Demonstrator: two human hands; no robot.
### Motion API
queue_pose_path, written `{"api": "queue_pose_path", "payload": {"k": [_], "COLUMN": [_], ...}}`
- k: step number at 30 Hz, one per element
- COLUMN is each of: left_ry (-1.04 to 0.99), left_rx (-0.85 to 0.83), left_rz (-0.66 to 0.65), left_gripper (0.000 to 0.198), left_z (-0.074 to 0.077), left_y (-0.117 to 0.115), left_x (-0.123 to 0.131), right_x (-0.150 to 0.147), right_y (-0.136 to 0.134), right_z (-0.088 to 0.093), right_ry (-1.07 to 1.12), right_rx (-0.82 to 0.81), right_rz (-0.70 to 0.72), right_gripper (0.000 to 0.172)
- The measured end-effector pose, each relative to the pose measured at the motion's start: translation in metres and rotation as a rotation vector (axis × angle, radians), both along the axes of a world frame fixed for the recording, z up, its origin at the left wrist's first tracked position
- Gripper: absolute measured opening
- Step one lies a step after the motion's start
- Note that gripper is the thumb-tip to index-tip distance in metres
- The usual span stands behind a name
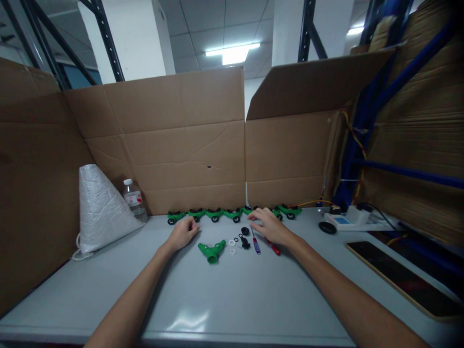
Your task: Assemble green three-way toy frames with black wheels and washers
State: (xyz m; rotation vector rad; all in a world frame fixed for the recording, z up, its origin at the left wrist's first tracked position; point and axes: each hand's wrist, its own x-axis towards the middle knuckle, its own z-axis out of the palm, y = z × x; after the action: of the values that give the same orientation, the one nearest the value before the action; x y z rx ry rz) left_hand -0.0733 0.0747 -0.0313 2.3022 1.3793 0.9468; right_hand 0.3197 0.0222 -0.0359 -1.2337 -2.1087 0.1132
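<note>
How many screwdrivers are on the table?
2: the blue-purple screwdriver, just right of the small black parts, and the red screwdriver, farther right, partly hidden by the right hand. That hand could hide more.

At the smooth grey bench (181, 299), the bare right hand (268, 225) extends its fingers near a purple-handled screwdriver (256, 246); the bare left hand (183, 233) is near a forked green plastic piece (212, 252).

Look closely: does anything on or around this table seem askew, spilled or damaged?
Nothing on the table looks clearly spilled or broken. The brown cardboard shows one dark spot, possibly a hole, and its panels gape unevenly at the top. The bottle appears tilted, though lens distortion may cause that.
</note>
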Motion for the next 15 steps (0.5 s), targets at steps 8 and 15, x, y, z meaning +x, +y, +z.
{"api": "queue_pose_path", "payload": {"k": [8, 15], "left_ry": [0.013, 0.03], "left_rx": [-0.026, -0.063], "left_rz": [0.007, -0.02], "left_gripper": [0.028, 0.031], "left_z": [0.004, 0.0051], "left_y": [-0.0086, -0.0085], "left_x": [0.0027, 0.0026], "right_x": [-0.0056, -0.0095], "right_y": [-0.0041, -0.0029], "right_z": [-0.0032, -0.0063], "right_ry": [-0.098, -0.137], "right_rx": [-0.063, -0.109], "right_rz": [0.071, 0.154], "right_gripper": [0.037, 0.029]}}
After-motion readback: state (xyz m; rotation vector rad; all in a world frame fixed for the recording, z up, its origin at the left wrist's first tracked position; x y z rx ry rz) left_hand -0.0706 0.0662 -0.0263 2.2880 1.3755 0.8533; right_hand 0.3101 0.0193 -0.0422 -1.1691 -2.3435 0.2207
